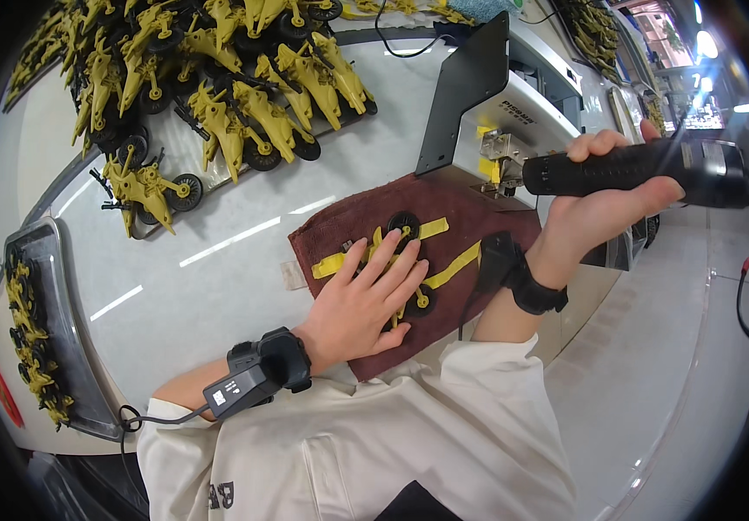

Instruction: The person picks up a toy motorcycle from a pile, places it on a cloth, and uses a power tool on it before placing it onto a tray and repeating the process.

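Note:
My left hand (366, 300) lies flat, fingers spread, pressing a yellow toy plane with black wheels (409, 236) onto a dark red cloth (340, 230) on the white table. My right hand (605, 195) is raised to the right of the cloth and is closed around a black electric screwdriver (644, 167), held roughly level with its tip pointing left toward a metal fixture (500, 149). Both wrists carry black bands; a cable runs from the left one.
A heap of finished yellow toy planes (218, 78) covers the table's far left. A metal tray (40, 330) with yellow parts sits at the left edge. A white machine with a black plate (470, 87) stands behind the cloth. The floor lies to the right.

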`<action>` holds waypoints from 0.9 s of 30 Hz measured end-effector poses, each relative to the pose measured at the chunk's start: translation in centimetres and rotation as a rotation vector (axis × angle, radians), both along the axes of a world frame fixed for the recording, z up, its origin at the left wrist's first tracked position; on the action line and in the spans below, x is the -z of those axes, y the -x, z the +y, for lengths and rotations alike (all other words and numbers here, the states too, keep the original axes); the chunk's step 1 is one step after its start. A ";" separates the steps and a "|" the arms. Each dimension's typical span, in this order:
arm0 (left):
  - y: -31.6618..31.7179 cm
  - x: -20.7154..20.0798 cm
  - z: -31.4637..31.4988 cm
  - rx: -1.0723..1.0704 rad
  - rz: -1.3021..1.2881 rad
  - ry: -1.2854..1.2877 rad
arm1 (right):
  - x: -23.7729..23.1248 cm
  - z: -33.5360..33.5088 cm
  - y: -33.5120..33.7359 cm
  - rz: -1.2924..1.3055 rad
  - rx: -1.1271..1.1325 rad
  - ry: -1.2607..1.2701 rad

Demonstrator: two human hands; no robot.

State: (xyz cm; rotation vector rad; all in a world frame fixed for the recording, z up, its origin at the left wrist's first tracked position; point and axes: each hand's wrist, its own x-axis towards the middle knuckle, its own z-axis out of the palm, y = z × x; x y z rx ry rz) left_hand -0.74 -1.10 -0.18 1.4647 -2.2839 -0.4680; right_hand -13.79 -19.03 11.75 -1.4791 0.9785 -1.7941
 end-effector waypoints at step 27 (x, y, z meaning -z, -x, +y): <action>-1.1 0.5 0.5 -0.062 0.510 0.162 | 3.4 13.8 3.0 -0.376 -0.708 0.039</action>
